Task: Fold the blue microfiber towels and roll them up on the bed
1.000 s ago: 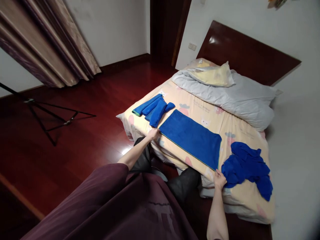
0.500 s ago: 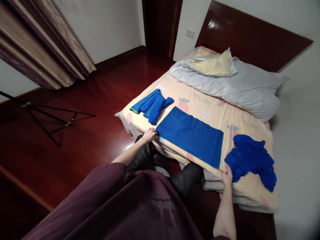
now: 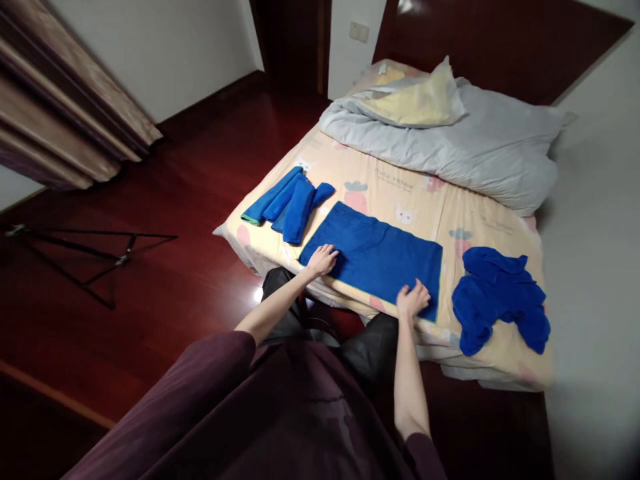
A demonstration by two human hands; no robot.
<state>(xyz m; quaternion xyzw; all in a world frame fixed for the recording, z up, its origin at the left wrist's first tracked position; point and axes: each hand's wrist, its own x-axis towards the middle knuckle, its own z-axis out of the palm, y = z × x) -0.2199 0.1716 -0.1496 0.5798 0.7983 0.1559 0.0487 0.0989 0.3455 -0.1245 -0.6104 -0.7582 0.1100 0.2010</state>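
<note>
A blue towel (image 3: 375, 243) with a thin green edge lies spread flat near the front of the bed. On its near left part rests my left hand (image 3: 323, 260), fingers stretched out over the cloth. My right hand (image 3: 413, 299) is over the near right part, its fingers apart and holding nothing. Left of the flat towel are several rolled blue towels (image 3: 299, 213), side by side. To the right sits a crumpled heap of blue towels (image 3: 500, 297).
The bed (image 3: 425, 200) has a patterned peach sheet. A grey quilt (image 3: 500, 147) is bunched toward the headboard (image 3: 480, 47). A black tripod stand (image 3: 120, 259) is on the dark red floor at the left, near a striped curtain (image 3: 65, 113).
Both hands have left the flat towel's near corners and moved inward onto its surface. The right hand shifted left, the left hand right. The camera view has tilted slightly down.
</note>
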